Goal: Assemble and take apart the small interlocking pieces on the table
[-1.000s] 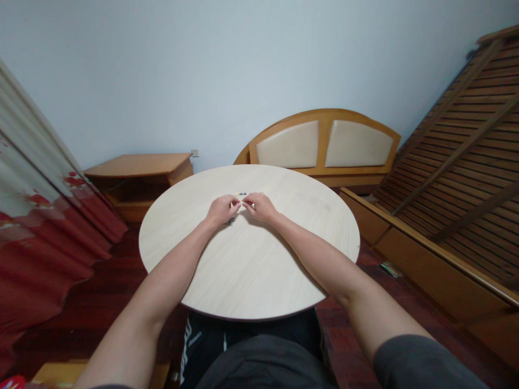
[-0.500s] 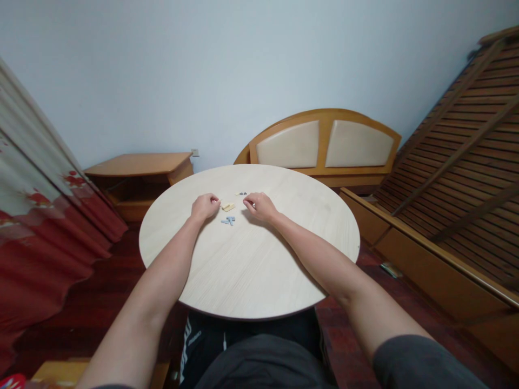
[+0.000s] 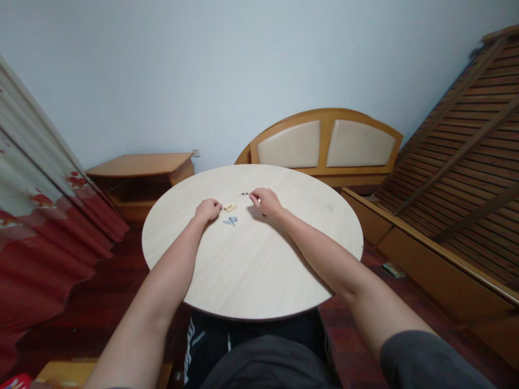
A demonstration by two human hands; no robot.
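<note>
My left hand [image 3: 209, 209] rests on the round table with its fingers closed in a pinch, right beside some small flat beige pieces [image 3: 231, 207]. Whatever lies between those fingertips is too small to name. Across from it, my right hand [image 3: 265, 201] is also pinched, thumb against forefinger, just right of a few tiny dark pieces [image 3: 244, 193]. I cannot make out what it grips. Several small grey-blue pieces [image 3: 231, 220] lie in a loose pile between the hands, nearer to me.
The pale round table [image 3: 259, 270] spans the middle. A low wooden desk [image 3: 140, 165] stands behind it at left, a headboard [image 3: 324, 143] against the wall. Slatted wooden panels [image 3: 462, 140] lean at right, above a bed frame [image 3: 421, 254]. A curtain [image 3: 48, 216] hangs at left.
My right hand has shifted slightly right, away from the beige pieces. The left hand has dropped a little towards me, still pinched. The piles look unchanged, and the whole view has moved slightly.
</note>
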